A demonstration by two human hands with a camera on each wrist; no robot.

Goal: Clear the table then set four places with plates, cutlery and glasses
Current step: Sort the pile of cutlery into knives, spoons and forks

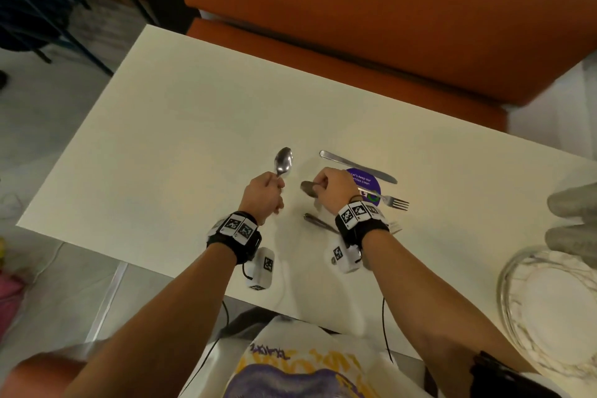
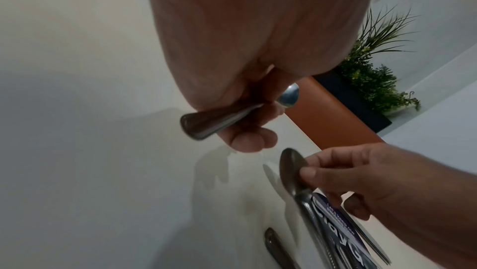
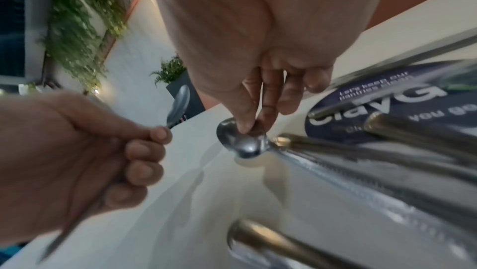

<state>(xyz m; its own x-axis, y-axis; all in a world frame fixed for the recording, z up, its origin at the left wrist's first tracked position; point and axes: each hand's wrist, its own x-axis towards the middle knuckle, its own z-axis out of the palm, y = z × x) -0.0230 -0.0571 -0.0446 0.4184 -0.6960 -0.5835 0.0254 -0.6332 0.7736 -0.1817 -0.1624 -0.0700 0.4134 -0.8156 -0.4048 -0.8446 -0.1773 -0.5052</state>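
Observation:
My left hand grips a metal spoon by its handle, bowl pointing away from me, just above the white table. In the left wrist view the handle end sticks out of my fist. My right hand pinches the bowl of a second spoon between thumb and fingers; that bowl sits at the table surface. A knife, a fork and another utensil handle lie around my right hand.
A round purple sticker lies under the fork. Clear glass plates are stacked at the table's right edge, with blurred glasses beyond them. An orange bench runs along the far side.

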